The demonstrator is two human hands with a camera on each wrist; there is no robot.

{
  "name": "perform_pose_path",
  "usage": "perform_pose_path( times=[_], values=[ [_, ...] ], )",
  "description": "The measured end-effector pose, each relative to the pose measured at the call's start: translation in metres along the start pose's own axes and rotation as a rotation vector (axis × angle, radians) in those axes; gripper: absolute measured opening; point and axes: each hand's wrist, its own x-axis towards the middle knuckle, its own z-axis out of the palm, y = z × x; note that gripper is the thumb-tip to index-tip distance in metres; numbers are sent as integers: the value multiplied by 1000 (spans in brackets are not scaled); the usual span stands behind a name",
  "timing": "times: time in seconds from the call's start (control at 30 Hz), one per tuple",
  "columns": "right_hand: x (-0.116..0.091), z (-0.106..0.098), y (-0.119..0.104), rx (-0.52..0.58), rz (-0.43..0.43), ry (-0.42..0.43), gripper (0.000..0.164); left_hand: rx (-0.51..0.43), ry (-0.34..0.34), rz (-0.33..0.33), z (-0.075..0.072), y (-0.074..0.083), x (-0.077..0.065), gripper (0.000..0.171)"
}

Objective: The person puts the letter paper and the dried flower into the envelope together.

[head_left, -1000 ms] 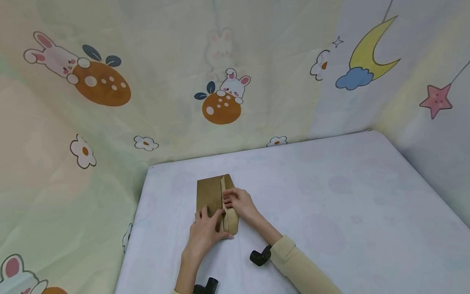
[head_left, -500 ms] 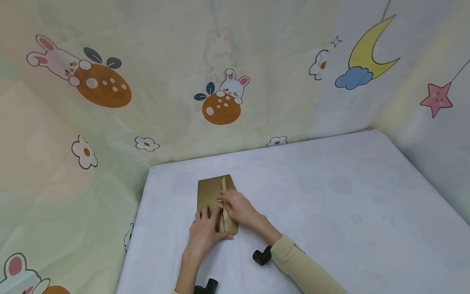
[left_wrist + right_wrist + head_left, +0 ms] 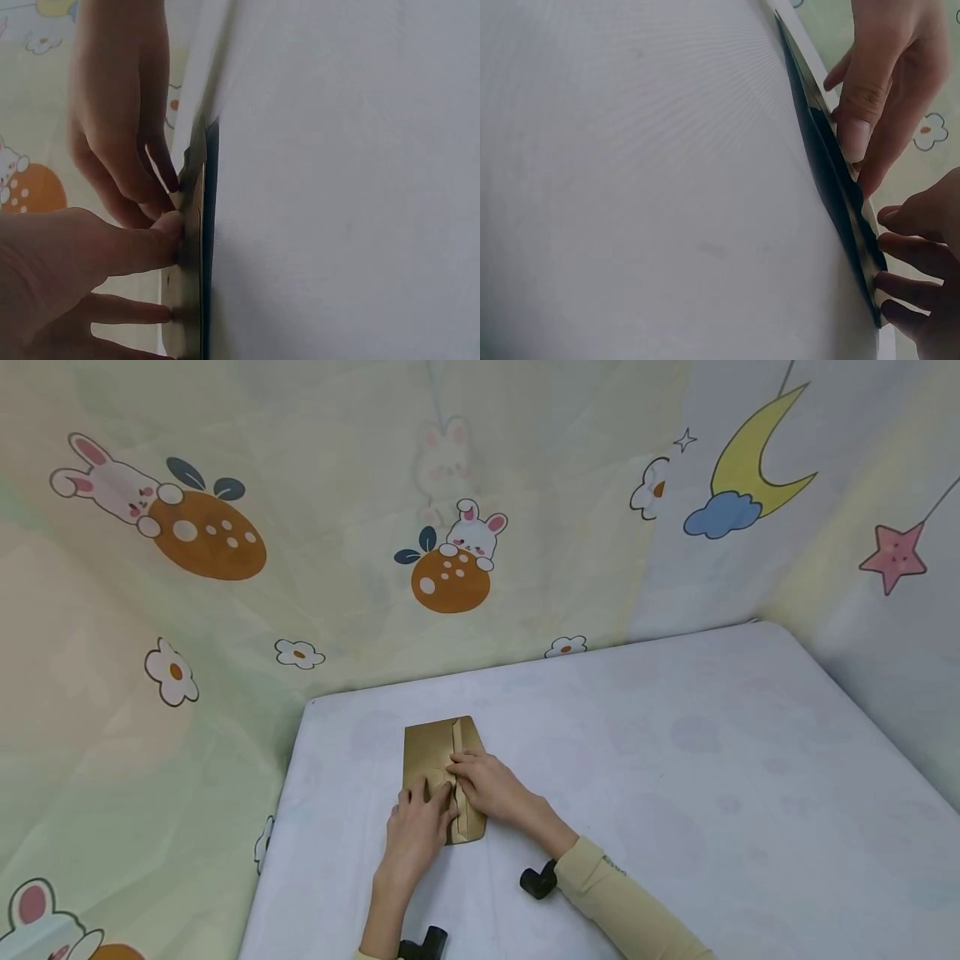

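A brown paper envelope (image 3: 431, 747) lies flat on the table, its long flap edge (image 3: 460, 822) running up its right side. On the near part my left hand (image 3: 416, 831) presses with spread fingertips, and its thumb touches the paper close to the flap. From the right my right hand (image 3: 495, 789) reaches over the flap, its fingertips touching the paper near the left fingers. Seen by the right wrist camera, the flap edge (image 3: 826, 146) stands wavy and slightly lifted. The paper right under the fingertips is hidden.
White cloth (image 3: 675, 777) covers the table. Behind and at the sides hangs a printed curtain (image 3: 337, 527) with rabbits, flowers and a moon. Black camera mounts (image 3: 538, 881) sit on both wrists. The table's left edge is near the left arm.
My right hand has shifted slightly left and down along the flap. My left thumb has drawn in from the near edge of the envelope onto the paper. The envelope has barely moved.
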Motion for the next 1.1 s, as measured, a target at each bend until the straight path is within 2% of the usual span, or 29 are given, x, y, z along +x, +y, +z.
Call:
perform_pose_path(
  times=[0.3,0.53,0.67,0.87,1.1],
  values=[
    [-2,3,2,-48,-23,-2,27,-24,66,72,6,-2,1,45],
    [-1,6,2,-67,-29,10,27,-49,64,76,6,-4,1,44],
    [-5,4,3,-28,-38,6,29,-57,62,80,9,-4,2,36],
    [-20,-11,8,89,-24,23,35,-35,89,72,11,-1,7,24],
    [-43,-40,19,86,9,155,34,-64,135,86,2,4,18,36]
  ],
)
